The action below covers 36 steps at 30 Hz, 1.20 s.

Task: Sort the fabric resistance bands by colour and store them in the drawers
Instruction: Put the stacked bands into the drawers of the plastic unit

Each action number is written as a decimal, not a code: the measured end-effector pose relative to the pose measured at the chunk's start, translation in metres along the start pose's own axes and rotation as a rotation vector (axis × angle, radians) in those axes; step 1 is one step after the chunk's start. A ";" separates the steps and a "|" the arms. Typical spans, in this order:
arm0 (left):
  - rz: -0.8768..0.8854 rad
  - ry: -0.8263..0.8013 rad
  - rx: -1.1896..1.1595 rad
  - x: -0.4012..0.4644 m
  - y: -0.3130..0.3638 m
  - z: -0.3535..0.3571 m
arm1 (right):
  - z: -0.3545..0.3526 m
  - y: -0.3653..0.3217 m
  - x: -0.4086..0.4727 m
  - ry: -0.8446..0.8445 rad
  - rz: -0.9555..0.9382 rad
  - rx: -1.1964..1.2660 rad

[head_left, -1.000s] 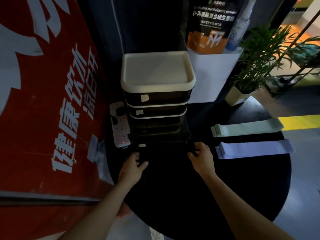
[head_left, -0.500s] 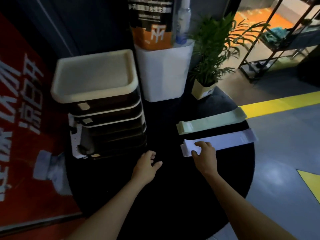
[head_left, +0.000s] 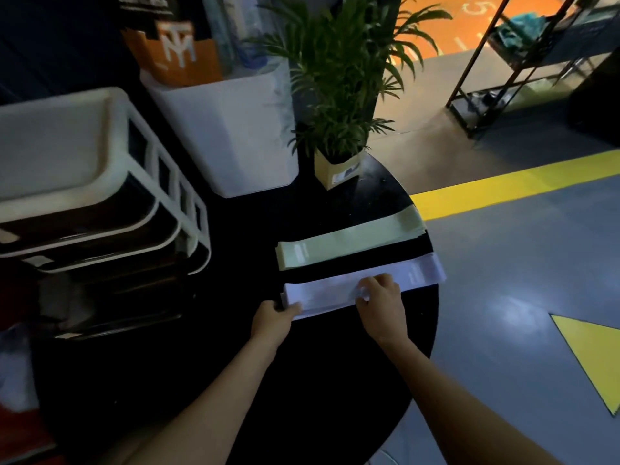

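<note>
Potted plant [head_left: 339, 78] beside white bin [head_left: 235, 129].

Round black bench [head_left: 335, 397], dim light. Grey glossy floor [head_left: 520, 263] with yellow stripe [head_left: 503, 187] and yellow triangle [head_left: 593, 357]; orange floor patch [head_left: 432, 25] far back, brighter there. Black metal rack [head_left: 486, 82] at upper right. Potted palm [head_left: 339, 78] at bench's far edge; white bin [head_left: 235, 129] beside it, orange-black poster [head_left: 177, 48] behind.

A white "TM"-style monogram stands on the orange packet [head_left: 183, 53] — other print and labels are too blurred to read.
</note>
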<state>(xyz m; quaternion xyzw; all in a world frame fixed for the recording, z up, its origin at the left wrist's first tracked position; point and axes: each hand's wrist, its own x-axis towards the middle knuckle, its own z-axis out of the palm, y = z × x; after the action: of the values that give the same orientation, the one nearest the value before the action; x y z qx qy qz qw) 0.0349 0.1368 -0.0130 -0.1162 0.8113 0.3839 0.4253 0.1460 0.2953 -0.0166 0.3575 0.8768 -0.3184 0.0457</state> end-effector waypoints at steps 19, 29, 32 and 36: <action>-0.042 -0.118 -0.217 -0.018 -0.032 -0.067 | 0.032 -0.041 -0.030 -0.138 -0.087 -0.005; 0.148 -0.012 -0.113 -0.039 -0.041 -0.093 | 0.045 -0.094 -0.048 -0.323 0.002 0.376; 0.344 0.057 0.020 -0.054 -0.022 -0.071 | 0.032 -0.099 -0.048 -0.347 0.036 0.556; 0.502 -0.003 0.076 -0.069 -0.005 -0.042 | 0.012 -0.089 -0.043 -0.390 0.118 0.793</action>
<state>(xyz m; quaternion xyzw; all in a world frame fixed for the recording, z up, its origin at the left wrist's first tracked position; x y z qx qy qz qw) 0.0543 0.0941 0.0523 0.1056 0.8280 0.4466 0.3222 0.1175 0.2139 0.0339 0.3300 0.6401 -0.6882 0.0876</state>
